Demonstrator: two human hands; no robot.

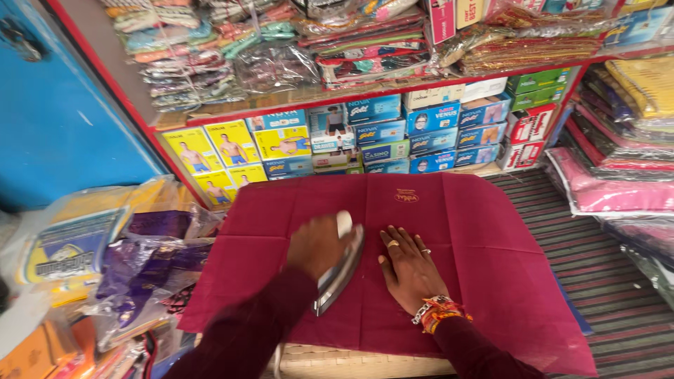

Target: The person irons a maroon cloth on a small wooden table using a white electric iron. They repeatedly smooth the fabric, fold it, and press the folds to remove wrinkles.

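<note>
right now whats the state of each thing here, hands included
left hand: closed around the iron's handle
right hand: flat, palm down, fingers spread on the cloth
iron: soleplate down on the cloth, gripped
maroon cloth: spread flat, crease lines showing
packaged fabrics: sealed in plastic, heaped at left
boxes: closed, stacked under the shelf

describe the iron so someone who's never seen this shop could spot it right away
Find the maroon cloth spread flat below the red shelves of boxed goods. Near its middle, the left hand holds a silver metal iron with a pale handle, beside the flat right hand. It is the only shiny metal thing on the cloth.
</note>
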